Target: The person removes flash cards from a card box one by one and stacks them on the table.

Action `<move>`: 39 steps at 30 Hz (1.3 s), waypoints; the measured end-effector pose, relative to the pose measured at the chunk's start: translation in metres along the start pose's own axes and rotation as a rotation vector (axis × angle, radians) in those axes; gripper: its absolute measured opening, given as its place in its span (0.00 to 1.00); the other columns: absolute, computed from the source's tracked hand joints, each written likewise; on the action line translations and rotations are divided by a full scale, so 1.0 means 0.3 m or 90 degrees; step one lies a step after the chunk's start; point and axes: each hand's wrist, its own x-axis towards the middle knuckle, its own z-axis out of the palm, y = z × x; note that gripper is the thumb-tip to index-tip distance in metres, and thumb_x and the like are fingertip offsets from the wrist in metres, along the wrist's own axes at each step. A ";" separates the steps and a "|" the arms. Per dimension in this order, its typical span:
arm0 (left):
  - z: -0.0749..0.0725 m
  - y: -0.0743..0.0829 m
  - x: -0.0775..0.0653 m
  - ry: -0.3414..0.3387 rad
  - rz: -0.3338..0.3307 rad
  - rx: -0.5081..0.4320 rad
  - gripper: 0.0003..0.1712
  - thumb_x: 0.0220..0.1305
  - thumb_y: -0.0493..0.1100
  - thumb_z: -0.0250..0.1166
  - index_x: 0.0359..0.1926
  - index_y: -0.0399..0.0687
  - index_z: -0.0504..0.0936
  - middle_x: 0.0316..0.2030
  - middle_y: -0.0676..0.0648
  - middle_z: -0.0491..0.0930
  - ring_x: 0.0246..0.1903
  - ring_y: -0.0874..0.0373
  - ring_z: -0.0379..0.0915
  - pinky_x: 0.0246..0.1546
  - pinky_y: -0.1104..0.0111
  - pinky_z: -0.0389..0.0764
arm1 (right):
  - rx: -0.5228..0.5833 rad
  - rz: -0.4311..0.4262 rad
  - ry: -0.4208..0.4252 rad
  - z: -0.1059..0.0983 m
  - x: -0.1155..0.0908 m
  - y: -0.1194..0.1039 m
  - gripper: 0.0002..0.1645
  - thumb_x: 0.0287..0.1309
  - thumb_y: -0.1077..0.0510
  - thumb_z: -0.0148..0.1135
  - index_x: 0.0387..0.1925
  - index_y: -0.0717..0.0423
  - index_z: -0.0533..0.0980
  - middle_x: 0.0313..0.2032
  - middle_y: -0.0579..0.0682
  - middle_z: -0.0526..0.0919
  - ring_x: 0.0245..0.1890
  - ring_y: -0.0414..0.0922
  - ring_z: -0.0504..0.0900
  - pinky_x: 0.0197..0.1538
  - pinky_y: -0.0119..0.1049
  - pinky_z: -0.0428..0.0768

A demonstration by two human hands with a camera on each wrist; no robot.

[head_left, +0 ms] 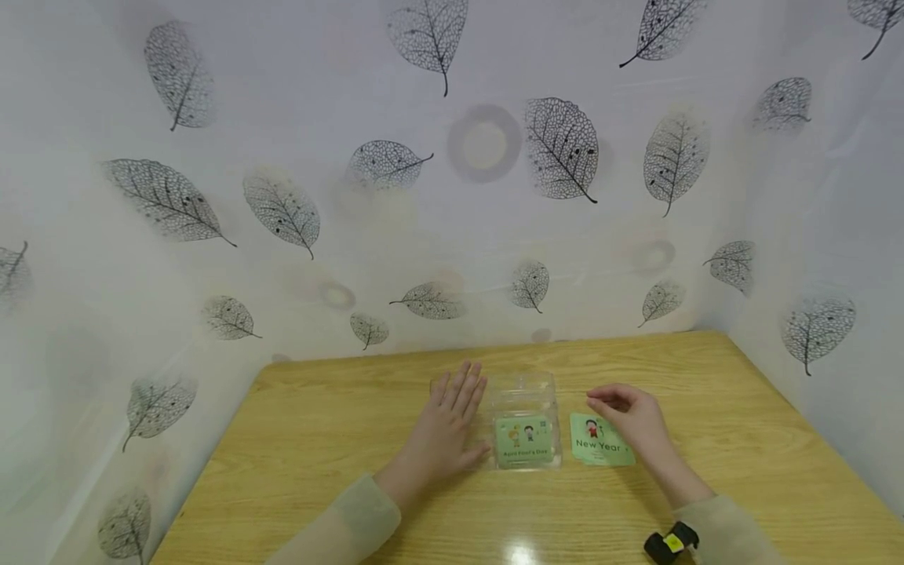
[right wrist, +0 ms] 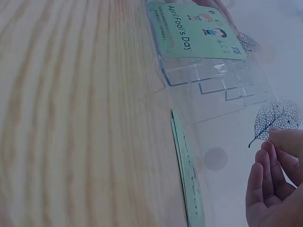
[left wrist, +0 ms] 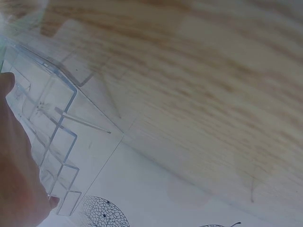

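Observation:
A clear plastic card holder (head_left: 523, 382) with stepped tiers stands on the table. In its front tier is a green "April Fool's Day" card (head_left: 524, 443). My left hand (head_left: 448, 428) lies along the holder's left side, fingers straight; the left wrist view shows that hand (left wrist: 19, 165) close against the clear steps. To the right, a green "New Year" card (head_left: 600, 441) lies on a small pile of cards. Above its upper right edge hovers my right hand (head_left: 633, 417), fingers loosely bent, thumb near the fingertips. Nothing shows between them in the right wrist view.
The wood-grain table (head_left: 304, 439) ends at a pale curtain (head_left: 438, 235) printed with leaves, which closes off the back and both sides. A black strap with a yellow patch (head_left: 671, 541) is on the right wrist.

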 end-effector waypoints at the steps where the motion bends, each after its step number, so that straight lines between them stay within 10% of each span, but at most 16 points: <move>1: 0.000 0.000 0.000 -0.002 0.000 -0.002 0.60 0.73 0.81 0.37 0.86 0.41 0.44 0.87 0.38 0.38 0.86 0.43 0.34 0.86 0.51 0.49 | 0.001 0.000 -0.002 0.002 -0.002 -0.003 0.15 0.67 0.60 0.72 0.50 0.66 0.86 0.44 0.57 0.91 0.35 0.25 0.81 0.43 0.21 0.83; 30: -0.001 -0.002 -0.001 -0.005 0.004 -0.001 0.60 0.73 0.81 0.36 0.86 0.41 0.43 0.86 0.37 0.35 0.86 0.42 0.33 0.86 0.51 0.50 | 0.079 -0.024 -0.067 0.048 -0.027 -0.045 0.14 0.67 0.61 0.72 0.49 0.67 0.85 0.36 0.46 0.89 0.29 0.41 0.83 0.31 0.34 0.84; 39: 0.004 0.001 -0.003 -0.001 0.001 0.002 0.60 0.73 0.81 0.35 0.86 0.41 0.42 0.86 0.37 0.33 0.87 0.42 0.32 0.86 0.50 0.49 | 0.084 -0.049 -0.077 0.063 -0.034 -0.050 0.13 0.65 0.62 0.73 0.48 0.66 0.86 0.41 0.54 0.91 0.35 0.28 0.83 0.41 0.26 0.85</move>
